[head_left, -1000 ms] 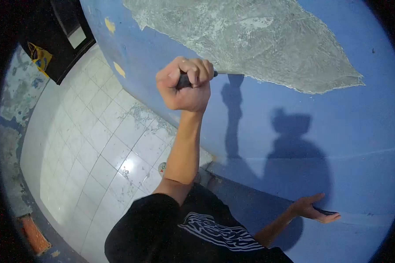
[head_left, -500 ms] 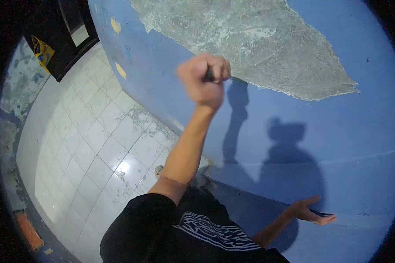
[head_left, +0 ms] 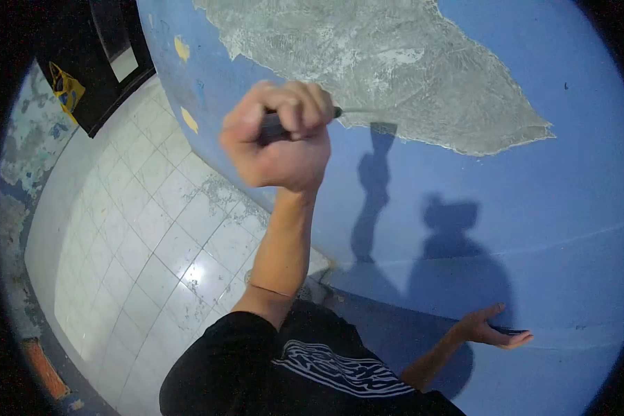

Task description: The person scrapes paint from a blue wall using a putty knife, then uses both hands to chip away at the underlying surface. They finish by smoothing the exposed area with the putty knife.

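Note:
My left hand [head_left: 281, 135] is raised near the wall, its fingers wrapped round the dark handle of a scraper [head_left: 274, 127]. The thin blade points right, over the lower edge of a bare grey patch [head_left: 395, 69] on the blue wall [head_left: 568, 187]. Whether the blade touches the wall is unclear. Lower right, my right hand [head_left: 489, 329] has its fingers stretched out and its thumb apart, close against the wall. A narrow dark strip shows beside its fingers; whether it is an object or a shadow cannot be told.
A pale tiled floor [head_left: 142, 243] lies left of the wall. Upper left, a yellow bag [head_left: 67, 89] hangs by a dark doorway. An orange-red block [head_left: 46, 367] is at lower left. Shadows of the arm and head fall on the wall.
My left hand first swung right with the scraper, then came back left, nearer the camera. The wall patch has shifted slightly left in view. My right hand has hardly moved.

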The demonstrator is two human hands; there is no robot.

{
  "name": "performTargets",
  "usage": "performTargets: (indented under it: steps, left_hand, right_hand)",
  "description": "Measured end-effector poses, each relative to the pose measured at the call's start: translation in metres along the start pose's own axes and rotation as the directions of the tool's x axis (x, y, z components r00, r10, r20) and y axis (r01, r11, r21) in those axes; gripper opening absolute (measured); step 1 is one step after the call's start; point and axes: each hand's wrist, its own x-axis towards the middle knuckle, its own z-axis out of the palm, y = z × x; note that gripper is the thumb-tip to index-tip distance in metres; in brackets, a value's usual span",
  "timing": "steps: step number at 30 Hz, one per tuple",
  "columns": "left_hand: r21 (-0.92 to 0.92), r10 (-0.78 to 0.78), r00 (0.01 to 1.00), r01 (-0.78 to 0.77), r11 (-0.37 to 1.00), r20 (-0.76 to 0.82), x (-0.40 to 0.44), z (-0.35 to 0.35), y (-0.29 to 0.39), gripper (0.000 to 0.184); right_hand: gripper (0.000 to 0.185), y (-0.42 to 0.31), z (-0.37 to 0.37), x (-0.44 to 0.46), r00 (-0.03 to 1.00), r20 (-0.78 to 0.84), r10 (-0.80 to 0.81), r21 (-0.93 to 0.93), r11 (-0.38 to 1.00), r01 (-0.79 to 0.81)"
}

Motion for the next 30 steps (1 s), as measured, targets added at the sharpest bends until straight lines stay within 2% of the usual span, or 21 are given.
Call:
performTargets:
  steps: [1, 3, 4, 7, 8, 9, 11, 12, 15, 16, 17, 19, 20, 21, 23, 24, 25, 27, 28, 29, 30]
  left_hand:
    - [0.001, -0.007, 1.000, 0.007, 1.000, -0.003, -0.008, -0.003, -0.010, 0.036]
    - [0.411, 0.018, 0.995, 0.022, 0.911, -0.093, -0.030, -0.010, -0.036, 0.038]
    - [0.495, -0.122, 0.991, 0.130, 0.859, -0.049, -0.032, -0.017, -0.031, 0.037]
    - [0.451, -0.078, 0.993, 0.112, 0.885, -0.094, -0.018, -0.002, -0.016, 0.040]
    - [0.256, -0.094, 0.994, 0.078, 0.963, 0.051, -0.006, -0.007, -0.002, 0.041]
    - [0.258, -0.099, 0.994, 0.082, 0.963, 0.051, -0.009, -0.007, -0.014, 0.041]
    - [0.487, -0.005, 0.992, 0.067, 0.871, -0.128, -0.022, -0.009, -0.042, 0.038]
    - [0.377, -0.137, 0.986, 0.163, 0.912, -0.095, -0.023, -0.016, -0.035, 0.038]
    - [0.414, -0.097, 0.988, 0.137, 0.900, -0.116, -0.018, -0.012, -0.029, 0.038]
    - [0.255, -0.057, 0.987, 0.094, 0.962, -0.148, -0.010, -0.006, -0.018, 0.038]
    - [0.256, -0.058, 0.988, 0.093, 0.962, -0.143, -0.008, -0.007, -0.021, 0.038]
    - [0.384, 0.129, 0.992, -0.118, 0.916, -0.003, -0.010, -0.009, -0.025, 0.038]
    - [0.269, -0.060, 0.987, 0.098, 0.958, -0.147, -0.024, -0.006, -0.039, 0.036]
    - [0.267, -0.063, 0.987, 0.102, 0.958, -0.150, -0.028, -0.013, -0.037, 0.036]
    - [0.650, -0.200, 0.979, 0.178, 0.739, -0.041, -0.028, -0.021, -0.029, 0.040]
    - [0.435, -0.131, 0.981, 0.180, 0.882, -0.142, -0.021, -0.010, -0.024, 0.039]
    - [0.435, -0.127, 0.983, 0.172, 0.884, -0.131, -0.007, -0.007, -0.015, 0.039]
    - [0.074, -0.105, 0.994, 0.105, 0.992, -0.004, 0.005, -0.007, 0.007, 0.038]
    - [0.196, -0.050, 0.998, 0.057, 0.979, -0.043, 0.002, 0.001, -0.006, 0.036]
    - [0.192, -0.050, 0.998, 0.057, 0.980, -0.044, -0.010, -0.001, -0.018, 0.036]
    - [0.335, -0.131, 0.989, 0.144, 0.931, -0.063, -0.025, -0.007, -0.028, 0.036]
  right_hand:
    - [0.073, 0.004, -0.001, -0.002, 1.000, 0.006, 0.000, -0.005, 1.000, 0.000]
    - [0.076, 0.010, 0.003, -0.006, 1.000, -0.004, 0.030, 0.061, 0.998, -0.029]
    - [0.076, 0.008, 0.005, -0.006, 0.999, -0.009, 0.034, 0.064, 0.997, -0.033]
    - [0.076, 0.010, 0.000, -0.002, 1.000, -0.004, -0.009, 0.071, 0.997, 0.009]
    - [0.077, 0.003, 0.002, -0.001, 1.000, -0.004, 0.008, 0.057, 0.998, -0.007]
    - [0.077, 0.002, -0.001, -0.001, 1.000, 0.008, 0.015, 0.037, 0.999, -0.016]
    - [0.077, 0.005, -0.001, -0.003, 1.000, 0.001, 0.022, 0.077, 0.997, -0.022]
    - [0.078, 0.005, 0.002, -0.003, 0.999, -0.017, 0.030, 0.124, 0.992, -0.028]
    - [0.078, 0.004, 0.001, -0.002, 1.000, -0.006, 0.031, 0.094, 0.995, -0.030]
    - [0.078, 0.001, 0.006, -0.003, 0.999, -0.013, 0.037, 0.102, 0.994, -0.036]
    - [0.079, 0.001, 0.007, -0.004, 0.999, -0.012, 0.052, 0.134, 0.990, -0.050]
    - [0.079, 0.006, 0.001, -0.005, 0.998, 0.004, 0.059, 0.153, 0.987, -0.059]
    - [0.080, 0.006, 0.001, -0.004, 0.999, 0.012, 0.039, 0.119, 0.992, -0.040]
    - [0.080, 0.006, 0.000, -0.003, 1.000, 0.023, 0.018, 0.087, 0.996, -0.020]
    - [0.080, 0.004, 0.000, -0.004, 0.999, 0.020, 0.025, 0.103, 0.994, -0.027]
    - [0.081, 0.005, 0.000, -0.003, 0.999, 0.024, 0.020, 0.128, 0.992, -0.023]
    - [0.081, 0.001, 0.004, -0.004, 0.999, 0.018, 0.029, 0.131, 0.991, -0.031]
    - [0.082, 0.004, 0.000, -0.004, 0.997, 0.044, 0.066, 0.138, 0.988, -0.072]
    - [0.082, 0.005, -0.002, -0.005, 0.997, 0.044, 0.068, 0.132, 0.989, -0.074]
    - [0.082, 0.006, -0.001, -0.005, 0.998, 0.045, 0.051, 0.102, 0.993, -0.055]
    - [0.083, 0.008, 0.000, -0.005, 0.998, 0.048, 0.032, 0.077, 0.996, -0.035]
